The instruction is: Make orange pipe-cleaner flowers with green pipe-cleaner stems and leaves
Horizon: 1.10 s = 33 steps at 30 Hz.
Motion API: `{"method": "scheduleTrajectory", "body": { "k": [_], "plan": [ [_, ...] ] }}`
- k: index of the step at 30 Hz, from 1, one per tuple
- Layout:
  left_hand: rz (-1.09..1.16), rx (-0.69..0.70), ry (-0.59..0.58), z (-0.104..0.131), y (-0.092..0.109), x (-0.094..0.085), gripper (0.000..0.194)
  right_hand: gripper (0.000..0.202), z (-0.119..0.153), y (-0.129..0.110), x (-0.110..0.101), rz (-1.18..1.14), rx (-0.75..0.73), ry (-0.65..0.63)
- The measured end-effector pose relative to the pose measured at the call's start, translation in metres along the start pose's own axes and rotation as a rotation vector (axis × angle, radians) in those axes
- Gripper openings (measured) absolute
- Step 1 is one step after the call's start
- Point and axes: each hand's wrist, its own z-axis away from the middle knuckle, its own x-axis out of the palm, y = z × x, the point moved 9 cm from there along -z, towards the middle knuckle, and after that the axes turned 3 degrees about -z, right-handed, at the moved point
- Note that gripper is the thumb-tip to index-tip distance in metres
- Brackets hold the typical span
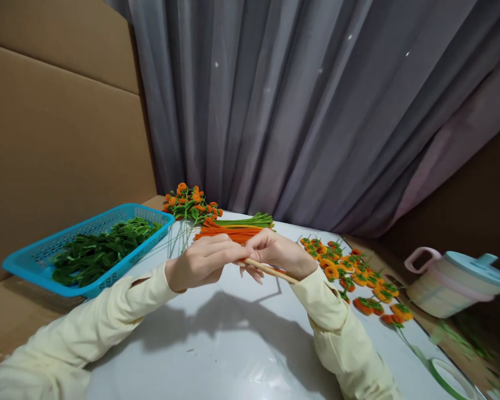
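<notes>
Both hands meet above the middle of the white table. My right hand (pixel 280 253) is closed around a thin wooden stick (pixel 277 273), which slants down to the right under the palm toward the wrist. At the stick's left end, the fingers of my left hand (pixel 206 260) are pinched together against those of the right. A bit of orange chenille stem shows at the stick's tip between the fingertips; most of it is hidden. Just beyond the hands lies a bundle of orange chenille stems (pixel 220 230), with green chenille stems (pixel 252 221) behind it.
A blue basket (pixel 102 218) of dark green fuzzy leaves (pixel 108 250) stands left. Finished orange flowers (pixel 187 201) lie at the back. Several orange and yellow flower heads (pixel 333 265) spread along the right, near a lidded jug (pixel 450 286) and a green tape roll (pixel 452 379).
</notes>
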Motion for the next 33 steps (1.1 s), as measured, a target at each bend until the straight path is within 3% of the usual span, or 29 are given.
{"method": "scheduleTrajectory", "body": {
  "k": [6,9,13,15,18,22,25,28,31,33],
  "plan": [
    [-0.042,-0.056,0.132,0.006,-0.007,-0.007,0.025,0.026,-0.009,0.004,0.007,-0.123,-0.008,-0.021],
    [-0.088,-0.209,0.206,0.013,-0.026,-0.013,0.022,0.031,-0.020,0.005,0.010,-0.159,-0.089,0.013],
    [-0.206,-0.399,0.252,0.020,-0.056,-0.020,0.015,0.027,-0.029,0.005,0.007,-0.168,-0.172,0.181],
    [-0.260,-0.424,0.236,0.021,-0.065,-0.019,0.013,0.028,-0.029,0.009,0.006,-0.034,-0.120,0.268],
    [-0.315,-0.380,0.131,0.021,-0.072,-0.005,0.019,0.029,-0.022,0.006,0.001,0.360,-0.047,0.377],
    [-0.295,-0.327,-0.083,0.024,-0.077,0.021,0.026,0.022,-0.004,-0.019,-0.010,1.044,-0.071,0.541],
    [-0.158,-0.389,-0.159,0.025,-0.081,0.030,0.024,0.020,0.007,-0.031,-0.029,1.276,-0.028,0.629],
    [0.023,-0.519,-0.219,0.023,-0.082,0.035,0.025,0.024,0.006,-0.031,-0.041,1.196,-0.053,0.529],
    [0.180,-0.687,-0.233,0.025,-0.083,0.037,0.028,0.031,0.001,-0.015,-0.048,0.858,-0.032,0.348],
    [0.310,-0.816,-0.210,0.030,-0.087,0.041,0.028,0.032,-0.002,-0.001,-0.052,0.599,0.008,0.294]
  ]
}}
